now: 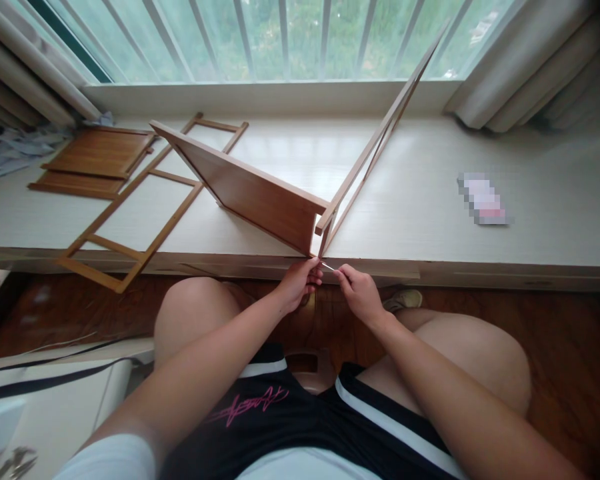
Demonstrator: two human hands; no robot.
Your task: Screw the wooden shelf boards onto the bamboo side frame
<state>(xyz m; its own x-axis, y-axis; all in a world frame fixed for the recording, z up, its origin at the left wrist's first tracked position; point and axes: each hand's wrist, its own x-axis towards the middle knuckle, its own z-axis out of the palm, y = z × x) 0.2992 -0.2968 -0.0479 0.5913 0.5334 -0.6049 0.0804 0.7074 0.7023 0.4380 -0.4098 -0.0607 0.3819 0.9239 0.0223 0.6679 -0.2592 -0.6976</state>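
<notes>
A wooden panel (250, 193) stands on edge on the white window ledge, meeting a slatless wooden frame (380, 143) at a corner near the ledge's front edge. My left hand (301, 283) is closed with its fingertips at the lower end of this corner. Between my right hand's (357, 288) thumb and fingers is a thin metal rod-like tool (329, 267), its tip pointing left to the joint by my left fingers. The exact kind of tool is too small to tell, and my left fingers partly hide the joint.
A ladder-like wooden frame (145, 250) lies on the ledge (405, 220), overhanging its front edge. Stacked wooden panels (97, 157) lie farther left beside papers (20, 150). A blurred flat item (484, 199) rests at right. Metal pieces (17, 461) lie on a white surface (70, 400) at lower left.
</notes>
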